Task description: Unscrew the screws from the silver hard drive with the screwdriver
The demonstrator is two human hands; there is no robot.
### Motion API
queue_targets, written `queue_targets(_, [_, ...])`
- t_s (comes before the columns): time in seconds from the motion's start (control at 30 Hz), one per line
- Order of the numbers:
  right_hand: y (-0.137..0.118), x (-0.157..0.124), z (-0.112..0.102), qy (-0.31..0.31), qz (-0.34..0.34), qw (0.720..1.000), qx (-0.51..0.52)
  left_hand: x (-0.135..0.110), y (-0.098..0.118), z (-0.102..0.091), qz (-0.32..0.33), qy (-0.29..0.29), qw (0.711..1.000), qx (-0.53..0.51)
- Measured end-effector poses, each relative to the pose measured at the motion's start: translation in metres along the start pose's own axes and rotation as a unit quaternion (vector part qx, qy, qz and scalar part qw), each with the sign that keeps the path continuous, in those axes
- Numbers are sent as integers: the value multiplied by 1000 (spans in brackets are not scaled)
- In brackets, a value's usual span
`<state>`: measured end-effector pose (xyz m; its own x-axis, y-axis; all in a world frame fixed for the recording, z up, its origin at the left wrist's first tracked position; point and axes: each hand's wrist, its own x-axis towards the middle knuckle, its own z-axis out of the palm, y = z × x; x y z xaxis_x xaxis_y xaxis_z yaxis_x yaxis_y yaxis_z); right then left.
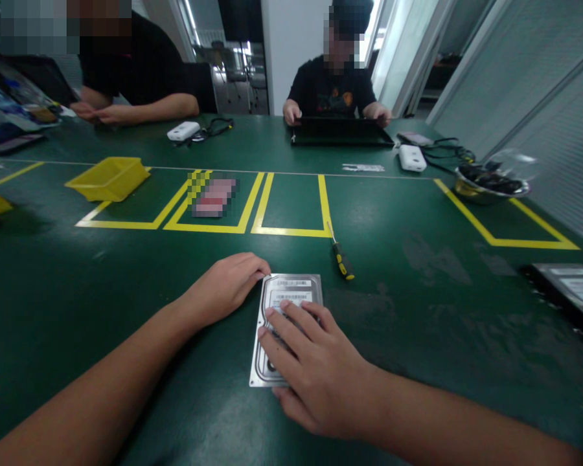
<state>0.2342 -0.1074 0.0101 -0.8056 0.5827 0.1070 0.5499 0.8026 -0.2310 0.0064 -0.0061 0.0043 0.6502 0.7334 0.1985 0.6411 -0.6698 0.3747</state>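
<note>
A silver hard drive (pixel 258 362) with printed labels lies label side up on the green table, in the lower middle of the head view. Bent fingers of my left hand (pixel 233 281) are closed at its far left corner; their tips are partly hidden. My right hand (pixel 320 369) lies across the drive's right half, fingers over the top face and thumb at the near edge, covering much of the label. A screwdriver (pixel 342 261) with a black and yellow handle rests just beyond the drive, to the right.
Yellow tape marks (pixel 291 231) cross the table. A yellow bin (pixel 109 181) stands left, a bowl of dark parts (pixel 490 184) right. Another hard drive (pixel 576 291) sits at the right edge. Across the table are two people, one holding a dark flat panel (pixel 342 133).
</note>
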Motion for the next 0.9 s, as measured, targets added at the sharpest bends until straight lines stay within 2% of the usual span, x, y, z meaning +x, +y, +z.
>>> queue_targets(0.9, [-1, 0, 2, 19, 7, 1000, 6, 1, 0, 1, -13, 7, 1000, -6])
